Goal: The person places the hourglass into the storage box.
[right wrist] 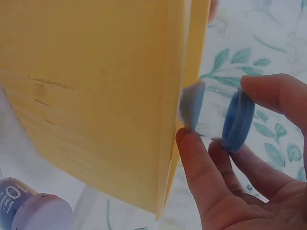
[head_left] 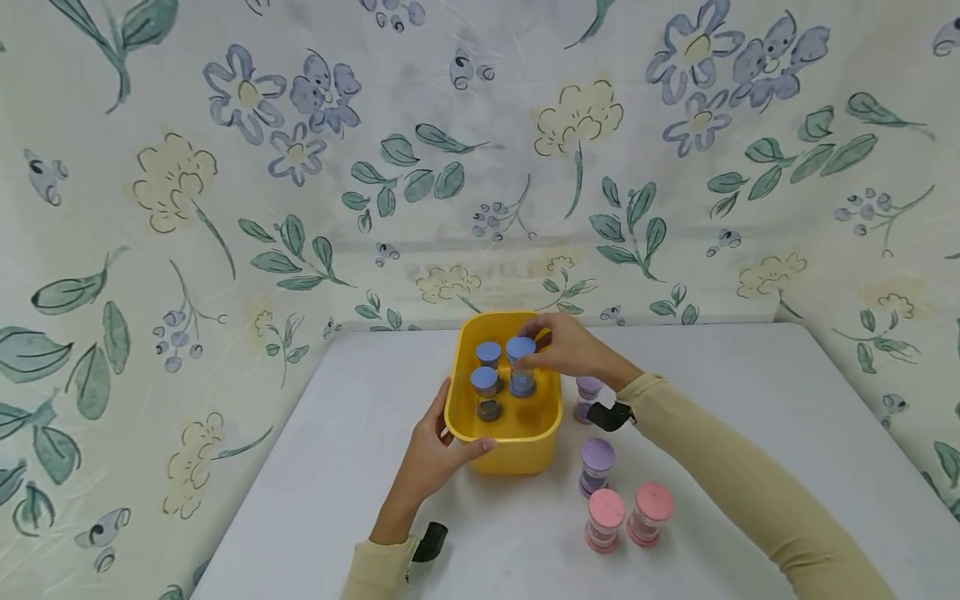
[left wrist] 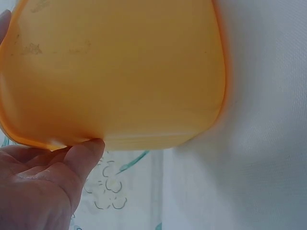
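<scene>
My left hand [head_left: 431, 461] grips the near left rim of a yellow plastic bin [head_left: 517, 457], thumb over the front edge and fingers along its side. In the left wrist view the bin's wall [left wrist: 115, 72] fills most of the picture. My right hand [head_left: 573, 347] pinches a blue-capped sand timer [right wrist: 239, 120] between thumb and fingers. The right wrist view shows this timer at the height of the bin's rim, beyond the near wall. Two other blue-capped sand timers, a rear one [head_left: 488, 353] and a front one [head_left: 485, 382], stand upright inside the bin.
On the white table [head_left: 750, 392], right of the bin, stand two purple sand timers, one [head_left: 597, 457] nearer and one [head_left: 588, 387] partly behind my right wrist. Two pink sand timers [head_left: 605, 510] are closer to me. A flower-patterned cloth [head_left: 480, 167] hangs behind.
</scene>
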`<state>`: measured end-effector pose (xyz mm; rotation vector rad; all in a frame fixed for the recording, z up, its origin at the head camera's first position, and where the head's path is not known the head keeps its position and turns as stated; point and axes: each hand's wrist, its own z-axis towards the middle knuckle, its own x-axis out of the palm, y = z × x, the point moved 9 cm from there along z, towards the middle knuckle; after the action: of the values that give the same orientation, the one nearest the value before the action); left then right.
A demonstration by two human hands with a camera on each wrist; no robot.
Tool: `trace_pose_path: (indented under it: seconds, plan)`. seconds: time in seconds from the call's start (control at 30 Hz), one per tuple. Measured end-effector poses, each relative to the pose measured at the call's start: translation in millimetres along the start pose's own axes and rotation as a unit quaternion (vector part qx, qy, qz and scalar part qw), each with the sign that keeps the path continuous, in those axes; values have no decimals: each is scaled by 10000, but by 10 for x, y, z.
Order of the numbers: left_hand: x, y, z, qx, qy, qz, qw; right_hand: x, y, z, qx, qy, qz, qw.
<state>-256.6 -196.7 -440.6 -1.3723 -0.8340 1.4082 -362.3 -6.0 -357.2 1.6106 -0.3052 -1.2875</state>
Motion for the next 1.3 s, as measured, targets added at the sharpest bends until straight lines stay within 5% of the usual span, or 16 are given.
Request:
trace_pose_path:
  seconds: [0.8, 1.3]
  plan:
    - [-6, 12, -5, -1, 13, -37, 10000, 282, -86, 96, -86, 424, -1008, 9940]
    - [-8, -2, -1, -49, -17, 5, 10000, 434, -82, 173, 48, 826, -1821, 9798]
